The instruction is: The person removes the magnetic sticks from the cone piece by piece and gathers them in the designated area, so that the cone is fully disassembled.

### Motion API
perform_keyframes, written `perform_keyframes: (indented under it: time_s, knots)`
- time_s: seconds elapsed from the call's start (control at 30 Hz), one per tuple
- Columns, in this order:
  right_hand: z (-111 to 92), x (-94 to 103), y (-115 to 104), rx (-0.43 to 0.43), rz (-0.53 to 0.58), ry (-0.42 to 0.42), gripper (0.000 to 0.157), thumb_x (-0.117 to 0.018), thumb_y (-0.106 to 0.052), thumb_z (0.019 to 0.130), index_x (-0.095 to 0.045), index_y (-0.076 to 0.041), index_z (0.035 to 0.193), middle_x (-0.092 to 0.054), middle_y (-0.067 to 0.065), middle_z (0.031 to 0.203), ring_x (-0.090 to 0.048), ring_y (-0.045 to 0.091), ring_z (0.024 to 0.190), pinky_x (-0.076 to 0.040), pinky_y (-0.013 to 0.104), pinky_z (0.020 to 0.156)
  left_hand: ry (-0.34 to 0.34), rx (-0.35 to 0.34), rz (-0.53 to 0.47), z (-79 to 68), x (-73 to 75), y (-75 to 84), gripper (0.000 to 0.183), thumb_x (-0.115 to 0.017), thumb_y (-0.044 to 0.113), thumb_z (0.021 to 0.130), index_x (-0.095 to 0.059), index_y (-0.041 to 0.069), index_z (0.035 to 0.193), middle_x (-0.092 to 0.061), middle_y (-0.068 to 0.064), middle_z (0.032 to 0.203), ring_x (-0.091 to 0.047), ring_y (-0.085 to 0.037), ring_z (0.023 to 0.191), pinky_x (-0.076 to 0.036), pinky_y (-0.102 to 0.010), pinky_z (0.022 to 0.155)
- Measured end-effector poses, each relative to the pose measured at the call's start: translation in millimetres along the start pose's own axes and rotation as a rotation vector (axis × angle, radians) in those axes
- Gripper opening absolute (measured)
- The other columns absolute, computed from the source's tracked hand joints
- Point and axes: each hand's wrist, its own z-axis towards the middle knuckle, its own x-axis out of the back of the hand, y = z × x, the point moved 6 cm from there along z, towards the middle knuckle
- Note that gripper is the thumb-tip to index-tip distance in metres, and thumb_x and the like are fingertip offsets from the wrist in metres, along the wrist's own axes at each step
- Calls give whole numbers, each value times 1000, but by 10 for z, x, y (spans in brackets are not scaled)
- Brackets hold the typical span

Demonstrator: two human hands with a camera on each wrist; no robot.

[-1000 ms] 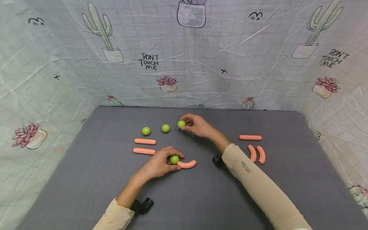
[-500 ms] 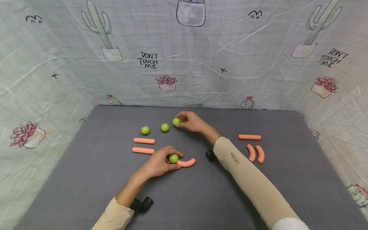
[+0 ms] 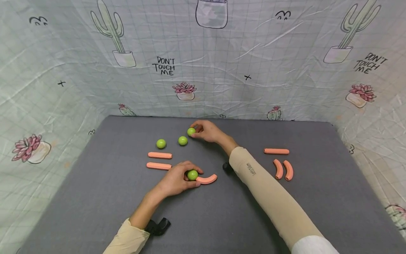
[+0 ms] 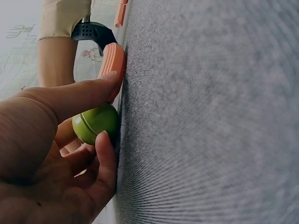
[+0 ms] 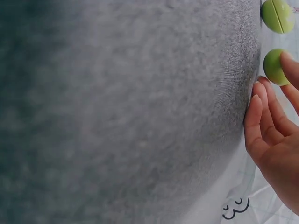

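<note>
My left hand (image 3: 176,180) grips a green ball (image 3: 192,175) low at the table, fingers curled about it. A curved orange stick (image 3: 207,179) meets the ball's right side; in the left wrist view my thumb lies against this stick (image 4: 112,63) and the ball (image 4: 96,123) sits beneath it. Whether the two are joined, I cannot tell. Toward the back, my right hand (image 3: 209,131) pinches another green ball (image 3: 191,132) between thumb and finger, just behind and right of a loose green ball (image 3: 182,140). The other right fingers touch the table in the right wrist view.
Another green ball (image 3: 161,143) lies farther left. Before it are two straight orange sticks, a rear one (image 3: 160,155) and a front one (image 3: 158,165). At right lie a straight stick (image 3: 276,151) and two curved sticks (image 3: 288,170). Printed cloth (image 3: 219,88) walls the grey table (image 3: 215,218).
My right hand has carried its green ball left and slightly back, closer to the loose green balls. The left hand stays put with its ball and the curved stick.
</note>
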Motion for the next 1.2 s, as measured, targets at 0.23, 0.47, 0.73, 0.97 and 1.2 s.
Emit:
perform_keyframes:
  time_s: [0.23,0.47,0.73,0.97,1.2]
  knots:
    - [31,-37,38,-17,-19,-15,39,-71,-22,101,-65,-12,138,-70,14,118,-67,26,103,-53,32,83,-4,-13,-7,2,-29,5,30,-86,21,87,-77,20,115,-70,1,115,-57,-7,88,-51,-21,77]
    - [-101,33,74,-34,13,-32,50,-72,-23,100,-57,-11,147,-69,16,121,-67,28,108,-55,36,87,-2,-4,-5,13,-15,26,41,-87,19,86,-74,19,125,-71,-1,119,-60,-8,91,-52,-20,77]
    - [-349,137,153,-43,-8,-26,49,-69,-28,103,-57,-8,146,-70,16,121,-67,28,102,-55,36,82,-6,22,-33,11,6,28,56,-87,15,86,-66,16,137,-73,-3,118,-64,-6,84,-54,-21,75]
    - [-674,186,183,-24,19,-17,38,-64,-25,105,-64,-6,138,-71,15,121,-68,27,106,-56,37,84,-45,47,-83,-24,31,4,63,-85,5,85,-60,10,142,-71,-5,120,-65,-4,77,-55,-21,73]
    - [-963,229,121,6,26,-2,33,-65,-26,105,-69,-9,132,-73,9,114,-68,23,101,-55,33,78,-81,57,-107,-23,55,27,56,-82,3,86,-63,11,138,-72,-7,126,-69,-9,84,-56,-23,75]
